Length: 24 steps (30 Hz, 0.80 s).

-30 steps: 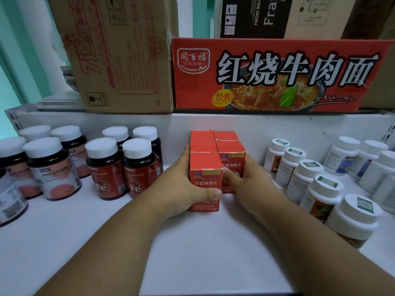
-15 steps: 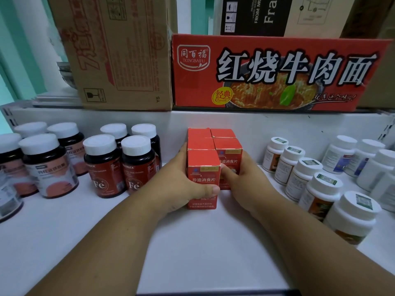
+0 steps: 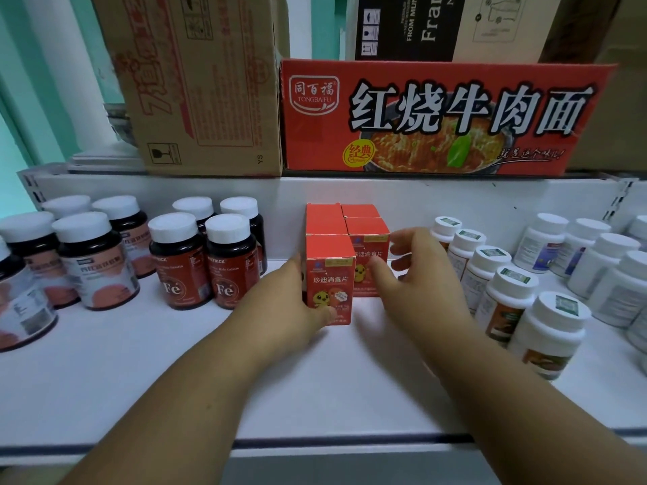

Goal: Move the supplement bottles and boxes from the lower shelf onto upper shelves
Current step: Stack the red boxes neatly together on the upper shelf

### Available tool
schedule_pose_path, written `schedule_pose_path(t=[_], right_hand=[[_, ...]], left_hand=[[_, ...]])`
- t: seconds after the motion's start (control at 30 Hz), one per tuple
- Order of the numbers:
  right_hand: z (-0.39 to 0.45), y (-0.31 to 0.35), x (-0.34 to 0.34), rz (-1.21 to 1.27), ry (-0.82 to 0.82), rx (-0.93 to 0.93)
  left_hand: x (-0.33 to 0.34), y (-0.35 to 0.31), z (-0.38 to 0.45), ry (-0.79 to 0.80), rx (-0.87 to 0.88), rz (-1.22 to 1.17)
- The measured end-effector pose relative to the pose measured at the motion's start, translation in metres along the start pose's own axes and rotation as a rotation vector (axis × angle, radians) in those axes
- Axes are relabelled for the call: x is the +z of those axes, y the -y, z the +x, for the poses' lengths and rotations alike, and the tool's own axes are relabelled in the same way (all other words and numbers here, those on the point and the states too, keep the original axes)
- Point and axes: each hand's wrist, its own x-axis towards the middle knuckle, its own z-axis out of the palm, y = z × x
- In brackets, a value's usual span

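Observation:
Several small red supplement boxes stand in two rows in the middle of the white shelf [image 3: 315, 383]. My left hand [image 3: 280, 309] grips the front left red box [image 3: 329, 267], with fingers on its left side and the thumb across its lower front. My right hand [image 3: 420, 285] hovers just right of the second red box [image 3: 367, 236], fingers spread and holding nothing. Dark supplement bottles with white caps [image 3: 178, 260] stand to the left. White supplement bottles [image 3: 511, 299] stand to the right.
On the shelf above sit a red noodle carton [image 3: 444, 117] and a brown cardboard carton [image 3: 203, 82], with more cartons behind them. The shelf's front edge [image 3: 350, 441] runs across the bottom of the view.
My right hand has let go of the right red box and opened, drawing slightly right. My left hand stays on the front left box, its thumb now lower.

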Motion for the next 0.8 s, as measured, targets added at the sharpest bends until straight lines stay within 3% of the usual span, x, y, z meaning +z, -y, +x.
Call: schedule_pose_path(t=[0.2, 0.53, 0.8], right_hand=[[-0.014, 0.003, 0.014, 0.100, 0.266, -0.034], [-0.014, -0.001, 0.019, 0.017, 0.235, -0.078], [-0.021, 0.007, 0.013, -0.076, 0.225, -0.045]], left_hand=[[0.009, 0.000, -0.003, -0.111, -0.024, 0.002], [0.013, 0.006, -0.005, -0.142, 0.019, -0.021], [0.005, 0.006, -0.007, -0.078, -0.037, -0.033]])
